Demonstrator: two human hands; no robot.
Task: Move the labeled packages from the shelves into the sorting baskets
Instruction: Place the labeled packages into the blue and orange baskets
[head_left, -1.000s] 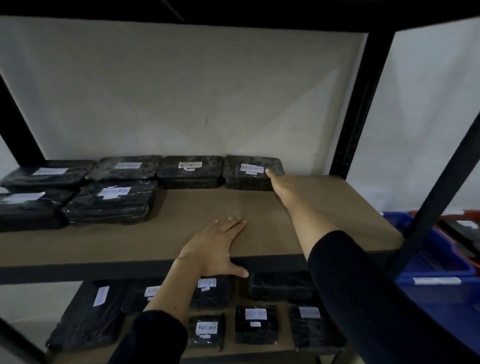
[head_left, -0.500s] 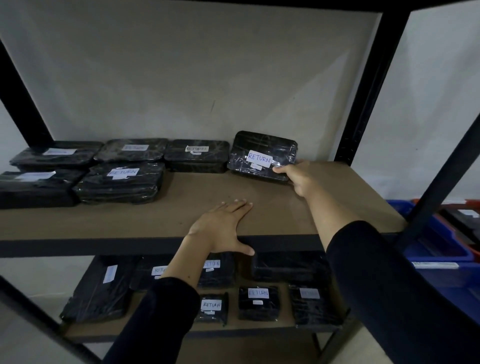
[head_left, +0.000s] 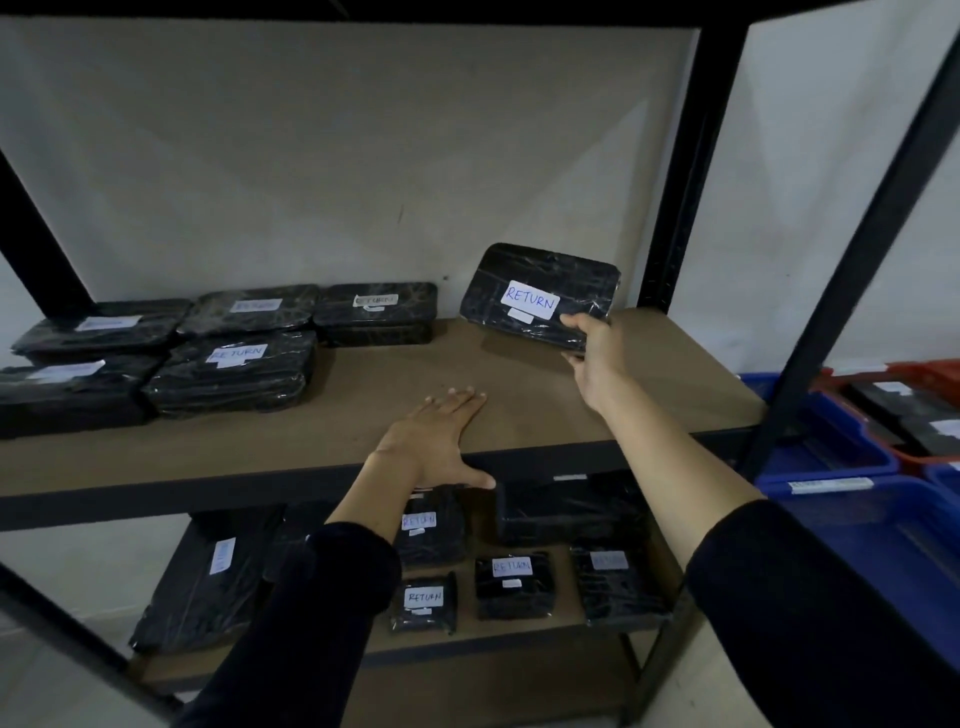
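Observation:
My right hand (head_left: 595, 353) grips the lower right corner of a black wrapped package (head_left: 535, 293) with a white label reading RETURN. The package is tilted up, lifted off the brown shelf board (head_left: 519, 395) near the right post. My left hand (head_left: 436, 436) lies flat on the board's front edge, fingers straight and thumb over the edge. Several more black labeled packages (head_left: 234, 364) sit at the shelf's left and back.
The lower shelf (head_left: 519, 636) holds several more labeled black packages. Blue baskets (head_left: 852, 499) stand to the right beyond the black rack post (head_left: 675, 208), and a red basket (head_left: 930, 374) with dark packages sits behind them. A white wall backs the shelf.
My right hand took hold of the rightmost RETURN package, lifted it off the shelf and tilted it up toward me. My left hand stayed flat on the shelf edge.

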